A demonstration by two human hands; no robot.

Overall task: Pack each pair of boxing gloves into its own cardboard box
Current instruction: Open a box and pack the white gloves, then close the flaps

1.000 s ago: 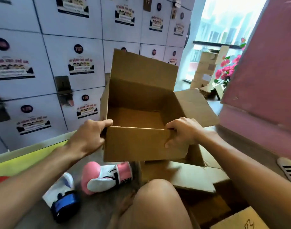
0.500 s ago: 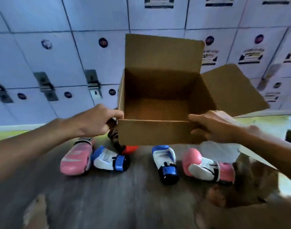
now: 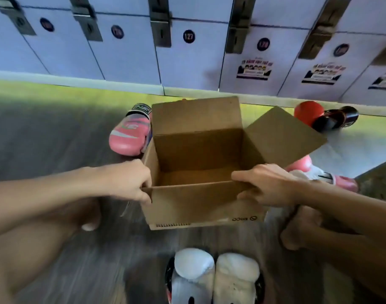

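Whereas a moment back I had the cardboard box raised in front of the lockers, it is now down at the floor, between the locker base and my knees, though I cannot tell whether its bottom already rests there. My left grip pinches the near-left corner of the rim, fingers curled over the edge; my right grip pinches the near-right corner, thumb along the top. The box stands upright, flaps open, with nothing in it. Gloves lie all round: a pink glove just beside its far-left wall, a red-and-black glove by the locker base, a pink-and-white glove just beyond my right grip, and a white pair side by side nearest me. I judge the box placed for loading; no pair is packed yet.
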